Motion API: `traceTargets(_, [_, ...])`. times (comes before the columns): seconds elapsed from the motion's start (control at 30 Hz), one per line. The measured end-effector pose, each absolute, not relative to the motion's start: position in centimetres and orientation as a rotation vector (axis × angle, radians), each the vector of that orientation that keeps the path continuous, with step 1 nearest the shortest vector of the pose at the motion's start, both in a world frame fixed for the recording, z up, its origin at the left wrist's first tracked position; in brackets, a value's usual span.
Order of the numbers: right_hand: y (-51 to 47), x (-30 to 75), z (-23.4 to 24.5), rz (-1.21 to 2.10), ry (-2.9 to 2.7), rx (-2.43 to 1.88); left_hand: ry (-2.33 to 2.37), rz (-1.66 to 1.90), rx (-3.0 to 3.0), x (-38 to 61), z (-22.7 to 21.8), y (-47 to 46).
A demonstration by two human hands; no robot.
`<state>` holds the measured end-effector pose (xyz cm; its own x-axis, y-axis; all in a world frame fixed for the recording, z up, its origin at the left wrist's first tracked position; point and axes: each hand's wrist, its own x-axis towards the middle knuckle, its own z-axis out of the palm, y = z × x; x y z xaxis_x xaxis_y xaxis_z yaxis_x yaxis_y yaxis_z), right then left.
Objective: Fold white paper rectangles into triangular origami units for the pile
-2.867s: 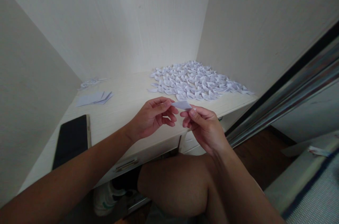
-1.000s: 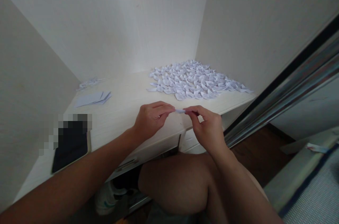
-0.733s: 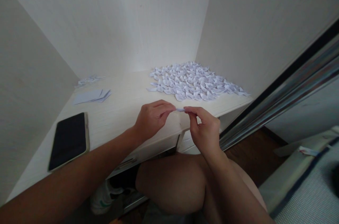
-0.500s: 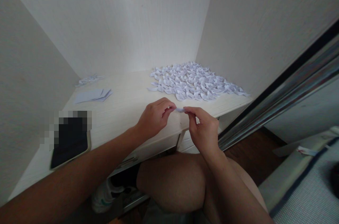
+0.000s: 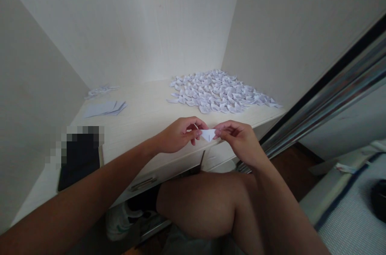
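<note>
A small white folded paper piece [image 5: 208, 134], triangular with its tip down, is held between both hands just above the front edge of the pale wooden desk [image 5: 144, 120]. My left hand [image 5: 181, 135] pinches its left corner with curled fingers. My right hand [image 5: 239, 139] pinches its right corner the same way. A large heap of similar folded white paper pieces [image 5: 218, 91] lies at the back right of the desk.
A few flat paper sheets [image 5: 104, 108] and a small cluster of folded pieces [image 5: 101, 91] lie at the back left. A dark phone [image 5: 79, 158] rests near the left front edge. My bare knee [image 5: 199, 200] is under the desk; a shiny sliding-door rail [image 5: 325, 98] runs at right.
The paper was a thin folded strip pinched edge-on; now it shows as a flat downward-pointing triangle. Both hands have dropped slightly toward the desk edge.
</note>
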<state>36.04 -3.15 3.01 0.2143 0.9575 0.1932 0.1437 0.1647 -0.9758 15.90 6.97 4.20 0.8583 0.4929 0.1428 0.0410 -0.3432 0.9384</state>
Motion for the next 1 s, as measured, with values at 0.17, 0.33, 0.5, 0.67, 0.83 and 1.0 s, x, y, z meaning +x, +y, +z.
traceTargets(0.17, [-3.3,35.7,2.9,0.777,-1.253,-1.297,0.489,0.475,1.908,15.9,3.7,7.0])
traceTargets(0.33, [-3.2,35.2,2.9,0.862,-1.195,-1.214,0.427,0.315,1.885,15.7,3.8,7.4])
traceTargets(0.5, [-3.8,35.8,3.6,1.066,-1.126,-1.159,0.298,0.237,1.737,15.5,4.8,7.1])
traceTargets(0.67, [-4.6,35.8,4.1,1.273,-1.080,-1.021,0.221,0.203,1.640,15.0,5.6,6.8])
traceTargets(0.83, [-4.5,34.1,4.1,1.331,-0.969,-0.872,0.216,0.322,1.616,15.0,5.6,6.7])
traceTargets(1.0, [-3.6,33.2,3.7,1.280,-0.796,-0.804,0.182,0.524,1.384,15.6,5.3,6.5])
